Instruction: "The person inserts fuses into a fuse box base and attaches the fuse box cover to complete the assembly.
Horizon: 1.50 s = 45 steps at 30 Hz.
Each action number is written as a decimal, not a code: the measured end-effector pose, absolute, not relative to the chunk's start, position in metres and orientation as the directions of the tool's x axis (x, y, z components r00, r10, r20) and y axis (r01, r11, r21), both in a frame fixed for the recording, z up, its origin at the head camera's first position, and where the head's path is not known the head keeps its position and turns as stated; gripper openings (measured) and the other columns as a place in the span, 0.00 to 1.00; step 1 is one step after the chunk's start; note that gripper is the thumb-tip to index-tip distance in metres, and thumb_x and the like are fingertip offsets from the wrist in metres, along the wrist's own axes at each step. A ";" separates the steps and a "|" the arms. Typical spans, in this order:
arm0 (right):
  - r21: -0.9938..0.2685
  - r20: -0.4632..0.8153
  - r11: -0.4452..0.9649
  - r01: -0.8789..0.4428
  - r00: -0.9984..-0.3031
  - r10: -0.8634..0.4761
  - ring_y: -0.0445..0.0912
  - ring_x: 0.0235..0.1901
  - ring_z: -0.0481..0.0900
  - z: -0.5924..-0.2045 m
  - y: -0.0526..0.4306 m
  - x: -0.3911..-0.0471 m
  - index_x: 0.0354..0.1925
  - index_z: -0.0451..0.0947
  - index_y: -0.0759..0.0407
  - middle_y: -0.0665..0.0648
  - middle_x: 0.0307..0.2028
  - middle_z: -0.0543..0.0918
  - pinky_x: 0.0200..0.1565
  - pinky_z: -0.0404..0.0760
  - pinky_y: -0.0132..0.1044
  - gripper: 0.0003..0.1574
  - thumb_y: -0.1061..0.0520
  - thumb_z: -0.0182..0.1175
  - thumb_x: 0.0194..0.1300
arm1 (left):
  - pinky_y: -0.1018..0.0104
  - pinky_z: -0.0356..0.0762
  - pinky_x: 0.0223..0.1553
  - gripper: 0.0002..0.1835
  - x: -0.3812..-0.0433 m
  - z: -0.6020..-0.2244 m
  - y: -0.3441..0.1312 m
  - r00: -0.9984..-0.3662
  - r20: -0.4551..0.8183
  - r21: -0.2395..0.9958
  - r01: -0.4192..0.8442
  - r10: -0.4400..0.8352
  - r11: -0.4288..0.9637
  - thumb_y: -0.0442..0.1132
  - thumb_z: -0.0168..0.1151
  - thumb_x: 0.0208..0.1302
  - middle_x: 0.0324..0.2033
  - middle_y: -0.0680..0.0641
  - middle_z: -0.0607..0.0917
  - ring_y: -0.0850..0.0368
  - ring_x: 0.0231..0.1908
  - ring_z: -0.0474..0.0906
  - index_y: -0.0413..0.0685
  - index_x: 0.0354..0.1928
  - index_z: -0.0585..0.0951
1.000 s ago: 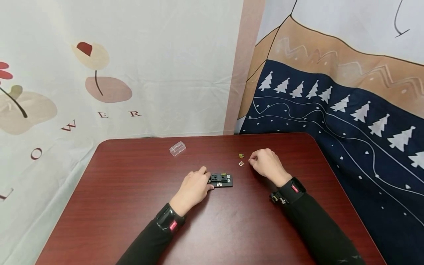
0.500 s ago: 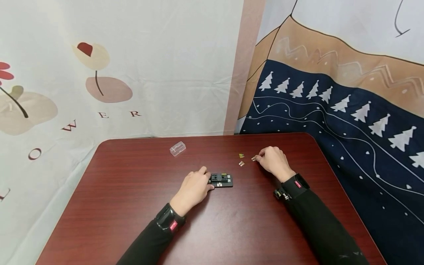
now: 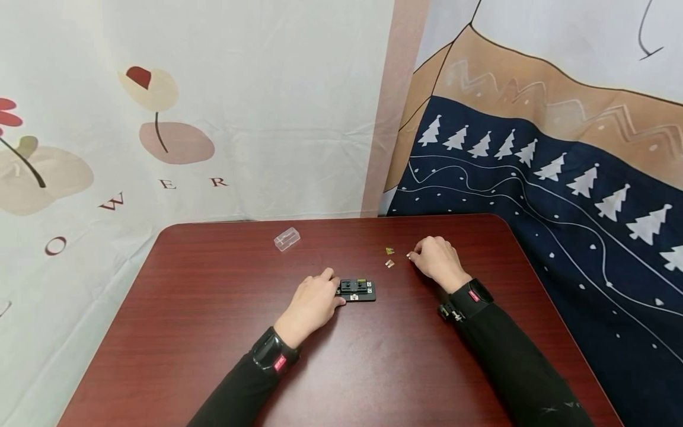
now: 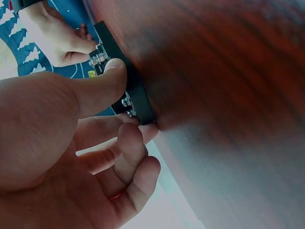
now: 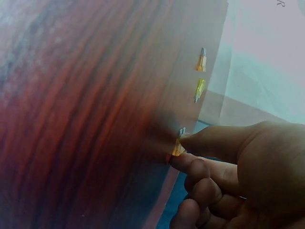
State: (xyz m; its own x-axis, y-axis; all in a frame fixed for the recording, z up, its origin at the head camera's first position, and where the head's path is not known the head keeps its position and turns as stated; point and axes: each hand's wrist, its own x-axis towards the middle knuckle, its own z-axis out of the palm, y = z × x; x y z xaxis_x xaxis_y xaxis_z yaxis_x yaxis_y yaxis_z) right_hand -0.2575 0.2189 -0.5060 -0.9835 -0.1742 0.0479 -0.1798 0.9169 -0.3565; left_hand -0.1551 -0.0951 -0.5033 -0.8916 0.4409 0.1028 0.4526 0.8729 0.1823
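Note:
In the head view my left hand (image 3: 311,299) grips the left end of a black fuse block (image 3: 365,290), which has metal terminals and a yellow bit on top. The left wrist view shows the thumb on the block's face and fingers at its lower end. Right of it, my right hand (image 3: 439,261) is low over the table. Its thumb and index finger pinch an amber blade fuse (image 5: 178,148), metal prongs showing past the thumb. Close by on the table lie a yellow blade fuse (image 3: 390,251) and another amber blade fuse (image 3: 390,264).
A small clear plastic box or cover (image 3: 287,239) lies near the far edge of the red-brown table (image 3: 213,332). Printed fabric hangings (image 3: 288,118) stand right behind the table and along its right side.
My right hand first drew back rightward, showing the amber fuse at its fingertips, then shifted slightly left, and now mostly covers that fuse. My left hand and the fuse block stay in place.

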 end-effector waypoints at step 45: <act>-0.487 0.157 0.729 -0.481 -0.869 -0.469 0.42 0.24 0.70 -0.476 0.159 -0.214 0.34 0.86 0.50 0.46 0.23 0.73 0.27 0.67 0.37 0.04 0.57 0.67 0.68 | 0.50 0.81 0.42 0.20 -0.156 -0.505 -0.096 -0.890 0.107 0.173 0.455 0.443 0.873 0.51 0.73 0.66 0.40 0.47 0.79 0.45 0.32 0.83 0.43 0.50 0.87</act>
State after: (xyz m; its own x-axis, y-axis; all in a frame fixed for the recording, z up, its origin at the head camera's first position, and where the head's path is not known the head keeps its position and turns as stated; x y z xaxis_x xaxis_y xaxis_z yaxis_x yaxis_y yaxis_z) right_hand -0.2137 0.1589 -0.4758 -0.8693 -0.4687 0.1567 -0.4809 0.7291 -0.4871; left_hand -0.1558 -0.0964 -0.5048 -0.8902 0.4430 0.1067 0.4554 0.8734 0.1729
